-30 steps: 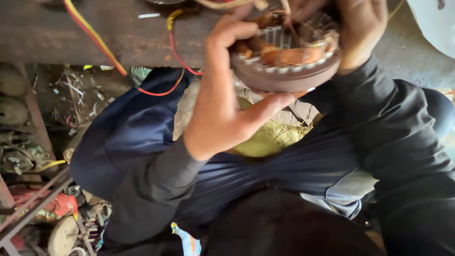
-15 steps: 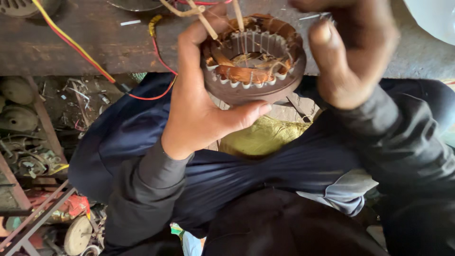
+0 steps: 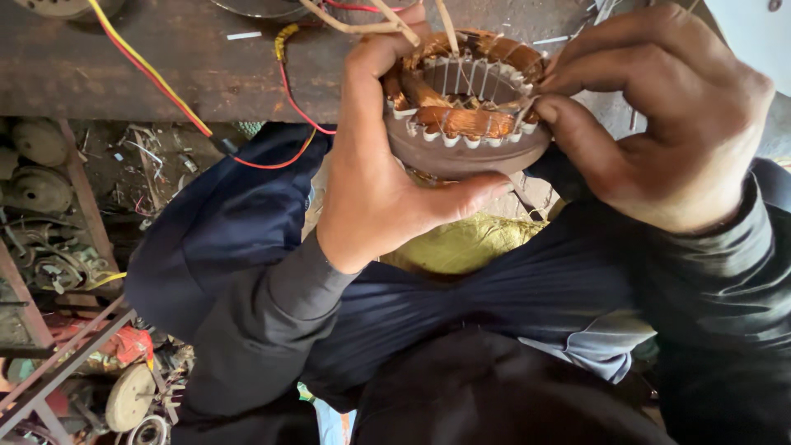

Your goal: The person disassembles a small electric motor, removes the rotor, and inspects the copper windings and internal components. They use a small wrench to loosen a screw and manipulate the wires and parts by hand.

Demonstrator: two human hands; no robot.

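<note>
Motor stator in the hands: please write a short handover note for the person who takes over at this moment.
Left hand: grips the round stator from its side, thumb underneath.
Right hand: fingertips pinch at the stator's rim beside the copper windings.
Stator is held above the lap, before the wooden bench; red and yellow wires hang over the bench.
Done: several slots hold copper coils.
Left: cannot tell how many slots remain.

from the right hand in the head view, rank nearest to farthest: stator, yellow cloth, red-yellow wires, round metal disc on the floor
From the right hand:
1. Stator: touching its fingers, upper middle.
2. Yellow cloth: just below, on the lap.
3. Red-yellow wires: upper left, across the bench.
4. Metal disc: bottom left, on the floor.
</note>
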